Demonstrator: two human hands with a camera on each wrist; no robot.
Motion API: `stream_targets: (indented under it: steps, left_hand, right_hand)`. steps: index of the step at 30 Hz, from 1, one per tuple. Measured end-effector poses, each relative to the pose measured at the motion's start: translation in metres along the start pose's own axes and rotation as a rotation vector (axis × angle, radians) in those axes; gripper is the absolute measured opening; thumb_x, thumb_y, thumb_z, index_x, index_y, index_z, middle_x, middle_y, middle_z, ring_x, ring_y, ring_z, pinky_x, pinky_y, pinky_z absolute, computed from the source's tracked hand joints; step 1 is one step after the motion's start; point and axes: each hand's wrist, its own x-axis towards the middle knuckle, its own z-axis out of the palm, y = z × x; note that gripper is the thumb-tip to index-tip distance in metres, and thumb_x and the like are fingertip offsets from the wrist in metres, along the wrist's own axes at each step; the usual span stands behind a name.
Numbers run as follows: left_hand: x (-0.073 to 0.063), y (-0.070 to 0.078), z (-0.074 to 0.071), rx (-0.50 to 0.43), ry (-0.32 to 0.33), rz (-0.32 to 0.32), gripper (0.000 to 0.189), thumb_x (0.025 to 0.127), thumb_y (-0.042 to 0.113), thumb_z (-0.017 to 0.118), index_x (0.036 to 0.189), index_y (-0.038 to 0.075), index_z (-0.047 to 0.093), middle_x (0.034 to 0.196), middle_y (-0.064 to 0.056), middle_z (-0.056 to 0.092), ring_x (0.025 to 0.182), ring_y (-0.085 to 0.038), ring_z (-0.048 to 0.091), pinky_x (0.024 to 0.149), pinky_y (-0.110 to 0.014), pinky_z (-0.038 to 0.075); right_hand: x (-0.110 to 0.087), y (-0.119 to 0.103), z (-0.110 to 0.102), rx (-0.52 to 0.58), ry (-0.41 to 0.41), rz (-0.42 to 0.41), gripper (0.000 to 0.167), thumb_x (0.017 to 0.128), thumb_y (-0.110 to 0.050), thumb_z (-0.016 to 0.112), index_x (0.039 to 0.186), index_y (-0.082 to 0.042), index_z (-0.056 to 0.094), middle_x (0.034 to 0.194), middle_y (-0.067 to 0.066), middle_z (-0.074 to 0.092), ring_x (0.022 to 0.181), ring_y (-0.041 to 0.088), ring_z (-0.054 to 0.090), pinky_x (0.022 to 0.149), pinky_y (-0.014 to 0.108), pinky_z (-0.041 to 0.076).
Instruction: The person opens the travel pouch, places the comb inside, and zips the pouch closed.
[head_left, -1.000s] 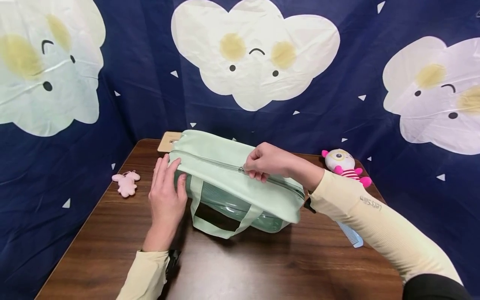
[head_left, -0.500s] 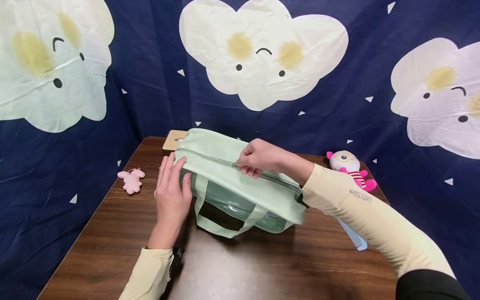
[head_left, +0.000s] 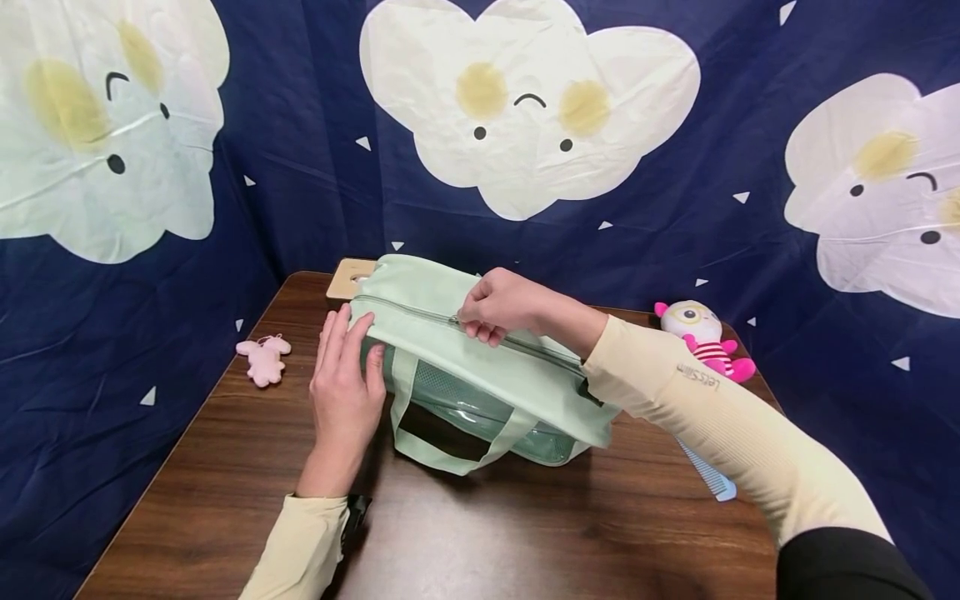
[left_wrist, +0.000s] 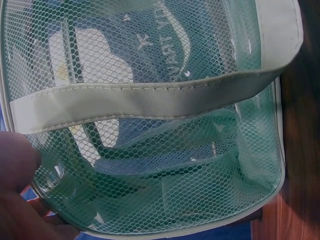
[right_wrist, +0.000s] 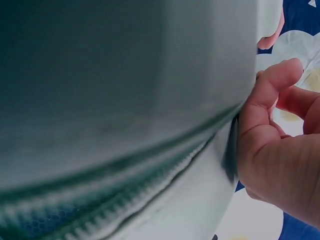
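Note:
A mint-green zip bag [head_left: 412, 333] with a see-through mesh front stands on the wooden table, its strap handle [head_left: 442, 454] hanging toward me. My right hand [head_left: 502, 304] pinches the zipper pull [head_left: 453, 319] on top, left of the bag's middle. To the right of the pull the zipper teeth [right_wrist: 165, 185] are parted; to its left they look joined. My left hand [head_left: 347, 400] rests against the bag's left end, its fingers extended and the thumb apart at the front. Through the mesh [left_wrist: 175, 135], the left wrist view shows bluish shapes I cannot identify.
A pink plush charm [head_left: 263, 360] lies at the left. Behind the bag's left end sits a light wooden-topped box [head_left: 351, 277]. To the right are a pink-and-white plush toy [head_left: 693, 329] and a blue comb [head_left: 708, 475], partly under my right sleeve [head_left: 697, 408].
My right hand has drawn the zipper pull leftward along the bag's top, and the parted stretch behind it has grown. The left hand stays at the bag's left end. The head view has shifted slightly.

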Motion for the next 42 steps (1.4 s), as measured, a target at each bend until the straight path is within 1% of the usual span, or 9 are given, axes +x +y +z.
stream_targets:
  steps: [4,16,24,28,30,37,40,42]
  left_hand:
    - [0.0,0.0,0.0,0.007,-0.005,0.003,0.033,0.098,0.01,0.066,0.13,0.002,0.065,0.149,-0.023,0.055,0.143,-0.042,0.046,0.109,-0.064,0.042]
    - [0.001,0.001,0.002,-0.012,0.018,0.003,0.032,0.097,0.007,0.067,0.128,0.002,0.065,0.147,-0.023,0.056,0.142,-0.043,0.047,0.112,-0.063,0.04]
    - [0.002,0.003,0.003,-0.017,0.032,0.008,0.032,0.096,0.006,0.067,0.127,0.001,0.066,0.146,-0.024,0.057,0.141,-0.045,0.048,0.112,-0.063,0.04]
    - [0.002,0.004,0.004,-0.012,0.027,0.006,0.032,0.096,0.006,0.067,0.128,0.001,0.066,0.146,-0.024,0.057,0.141,-0.045,0.048,0.111,-0.063,0.04]
    - [0.001,0.004,0.004,-0.011,0.022,0.006,0.032,0.097,0.006,0.067,0.128,0.001,0.066,0.146,-0.024,0.057,0.141,-0.045,0.047,0.112,-0.062,0.04]
    - [0.0,0.001,0.005,-0.003,0.006,0.007,0.032,0.097,0.007,0.067,0.129,0.0,0.065,0.146,-0.025,0.056,0.143,-0.044,0.046,0.115,-0.059,0.038]
    - [0.0,0.001,0.005,-0.003,0.003,-0.002,0.032,0.097,0.007,0.067,0.128,0.001,0.065,0.147,-0.024,0.056,0.143,-0.044,0.046,0.115,-0.06,0.038]
    - [0.0,0.001,0.005,-0.005,0.0,-0.006,0.032,0.097,0.007,0.066,0.129,0.001,0.065,0.148,-0.024,0.056,0.143,-0.044,0.046,0.115,-0.06,0.038]
  right_hand:
    - [0.004,-0.003,0.0,0.03,-0.006,0.013,0.025,0.101,-0.005,0.055,0.079,0.0,0.064,0.065,0.001,0.059,0.057,0.011,0.053,0.056,0.021,0.049]
    - [0.017,-0.01,0.0,0.092,-0.023,0.04,0.021,0.103,-0.005,0.055,0.084,0.001,0.064,0.068,0.002,0.06,0.059,0.011,0.054,0.059,0.022,0.051]
    - [0.027,-0.015,0.003,0.109,-0.031,0.046,0.021,0.104,-0.006,0.056,0.085,0.001,0.064,0.067,0.003,0.06,0.058,0.012,0.055,0.059,0.022,0.051]
    - [0.029,-0.016,0.001,0.083,-0.061,0.059,0.024,0.105,-0.008,0.057,0.084,0.001,0.064,0.066,0.002,0.06,0.058,0.012,0.055,0.06,0.022,0.052]
    - [0.029,-0.015,0.0,0.06,-0.069,0.064,0.023,0.104,-0.007,0.058,0.084,0.002,0.066,0.067,0.003,0.061,0.059,0.013,0.056,0.061,0.023,0.052]
    - [0.029,-0.013,-0.005,-0.04,-0.026,0.042,0.013,0.1,-0.001,0.058,0.092,0.003,0.067,0.073,0.005,0.064,0.065,0.014,0.061,0.065,0.024,0.055]
    - [0.03,-0.012,-0.006,-0.069,-0.027,0.037,0.012,0.1,-0.002,0.058,0.094,0.004,0.067,0.074,0.005,0.064,0.065,0.014,0.061,0.065,0.024,0.055]
    - [0.03,-0.012,-0.006,-0.07,-0.033,0.034,0.013,0.101,-0.003,0.057,0.095,0.004,0.066,0.075,0.006,0.064,0.065,0.014,0.061,0.065,0.024,0.055]
